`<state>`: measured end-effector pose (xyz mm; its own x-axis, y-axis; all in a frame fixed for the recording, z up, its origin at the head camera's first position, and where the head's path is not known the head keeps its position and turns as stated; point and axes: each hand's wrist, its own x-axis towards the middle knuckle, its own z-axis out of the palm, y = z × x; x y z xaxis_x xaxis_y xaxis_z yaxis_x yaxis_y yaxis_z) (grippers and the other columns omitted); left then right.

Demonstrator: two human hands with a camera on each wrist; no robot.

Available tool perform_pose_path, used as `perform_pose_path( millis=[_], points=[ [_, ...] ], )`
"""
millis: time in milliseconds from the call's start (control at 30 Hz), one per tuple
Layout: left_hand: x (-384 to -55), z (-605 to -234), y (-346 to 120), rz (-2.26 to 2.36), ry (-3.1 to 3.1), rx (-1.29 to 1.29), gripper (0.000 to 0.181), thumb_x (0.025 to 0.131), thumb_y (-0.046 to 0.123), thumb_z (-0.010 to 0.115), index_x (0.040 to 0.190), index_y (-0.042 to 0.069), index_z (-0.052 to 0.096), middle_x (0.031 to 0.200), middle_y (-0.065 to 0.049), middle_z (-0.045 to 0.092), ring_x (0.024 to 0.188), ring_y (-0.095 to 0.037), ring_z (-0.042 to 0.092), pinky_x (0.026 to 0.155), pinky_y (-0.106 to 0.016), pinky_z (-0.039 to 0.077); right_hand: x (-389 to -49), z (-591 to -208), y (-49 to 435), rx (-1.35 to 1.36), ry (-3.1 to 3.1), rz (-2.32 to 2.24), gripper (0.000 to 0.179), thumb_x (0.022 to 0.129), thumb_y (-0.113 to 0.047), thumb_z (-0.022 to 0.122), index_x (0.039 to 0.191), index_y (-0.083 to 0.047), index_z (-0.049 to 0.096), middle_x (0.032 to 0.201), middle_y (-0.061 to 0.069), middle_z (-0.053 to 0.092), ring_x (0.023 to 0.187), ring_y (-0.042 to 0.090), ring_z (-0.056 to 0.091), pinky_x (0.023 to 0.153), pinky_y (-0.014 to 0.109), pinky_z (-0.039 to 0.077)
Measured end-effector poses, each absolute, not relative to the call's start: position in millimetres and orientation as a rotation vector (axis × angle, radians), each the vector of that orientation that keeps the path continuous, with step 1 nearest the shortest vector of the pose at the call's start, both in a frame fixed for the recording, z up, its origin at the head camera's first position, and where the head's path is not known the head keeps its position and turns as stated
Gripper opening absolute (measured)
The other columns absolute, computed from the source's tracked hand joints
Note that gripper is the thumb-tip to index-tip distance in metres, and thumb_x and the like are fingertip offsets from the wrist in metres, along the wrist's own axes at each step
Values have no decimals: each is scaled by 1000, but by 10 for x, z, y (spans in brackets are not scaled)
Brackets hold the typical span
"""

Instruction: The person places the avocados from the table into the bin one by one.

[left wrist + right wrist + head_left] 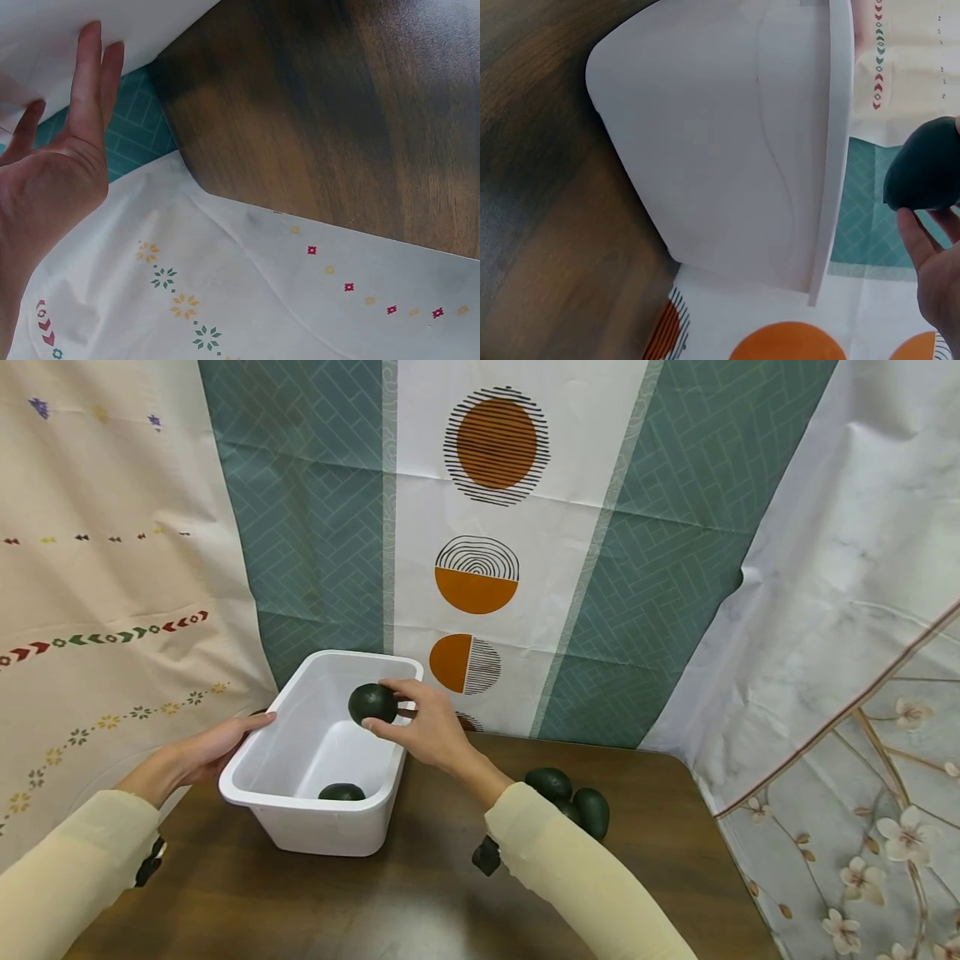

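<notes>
A dark green avocado (372, 704) is pinched between the thumb and fingers of my right hand (431, 727), over the white plastic tub (315, 829). In the right wrist view, the same avocado (926, 165) shows past the tub's rim (838, 150). Another avocado (342, 792) lies inside, at the near end, partly hidden by the front wall. My left hand (213, 747) holds the tub's left side, with its thumb at the rim. The left wrist view shows the fingers (88, 82) of that hand stretched along the outer wall.
Several avocados (591, 814) lie grouped on the brown wooden table (450, 860), right of the tub, partly behind my right sleeve (570, 868). Patterned cloth (322, 527) hangs behind the table, and floral cloth (862, 827) hangs at the right.
</notes>
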<state>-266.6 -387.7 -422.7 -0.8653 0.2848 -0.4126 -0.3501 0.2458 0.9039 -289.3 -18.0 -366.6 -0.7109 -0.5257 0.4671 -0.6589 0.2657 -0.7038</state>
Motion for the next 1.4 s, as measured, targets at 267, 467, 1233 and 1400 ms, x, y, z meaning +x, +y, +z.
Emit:
perform_pose_path(
  millis=[267, 467, 1233, 1400],
  points=[
    [-2654, -4209, -3884, 1648, 2031, -57, 76, 114, 52, 32, 163, -1, 10, 137, -18, 57, 118, -29, 65, 97, -50, 57, -2889, -3696, -172, 994, -2363, 1660, 52, 90, -32, 88, 137, -18, 71, 123, -4, 70, 105, 9, 69, 85, 30, 61],
    [-2644, -4203, -3876, 1649, 2035, -58, 76, 114, 52, 33, 163, -1, 10, 138, -20, 56, 119, -29, 65, 97, -50, 57, -2895, -3683, -158, 911, -2367, 1813, 47, 92, -36, 84, 135, -22, 72, 121, -6, 71, 105, 12, 69, 82, 30, 60],
    [-2663, -4241, -3863, 1651, 2047, -71, 76, 114, 52, 33, 163, -1, 10, 134, -18, 59, 117, -29, 65, 96, -51, 57, -2959, -3672, -111, 581, -2178, 2582, 37, 98, -21, 79, 129, -2, 71, 120, 14, 72, 106, 33, 76, 89, 45, 60],
    [-2659, -4237, -3860, 1643, 2055, -74, 76, 114, 52, 33, 163, -2, 11, 135, -18, 59, 117, -30, 66, 96, -51, 57, -2949, -3671, -115, 598, -2199, 2579, 37, 98, -20, 80, 129, -2, 70, 120, 13, 71, 105, 32, 75, 89, 44, 61]
  ],
)
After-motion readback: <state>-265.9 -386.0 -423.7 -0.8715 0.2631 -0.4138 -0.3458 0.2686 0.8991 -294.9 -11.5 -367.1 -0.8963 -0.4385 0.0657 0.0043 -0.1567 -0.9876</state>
